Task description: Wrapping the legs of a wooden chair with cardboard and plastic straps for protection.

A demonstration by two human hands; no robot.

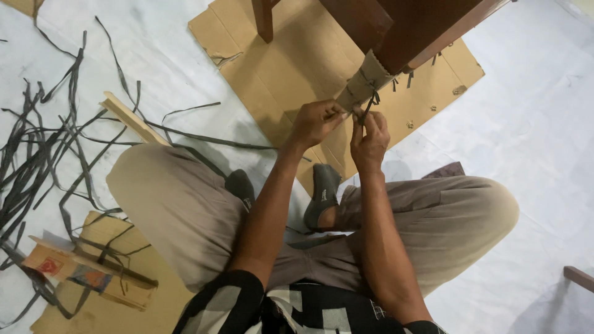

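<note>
Strap point(369, 105) pinched between both hands point(343, 124)

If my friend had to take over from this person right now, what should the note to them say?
Left hand: pinches the edge of the cardboard wrap on the wooden furniture leg.
Right hand: grips a dark strap at the wrap's lower end.
Things: the leg stands over a flat cardboard sheet; loose dark strips lie at the left, near a wooden stick.
Done: cardboard is round the leg, with a strap across it.
Left: the strap end is loose, not tied off.
</note>
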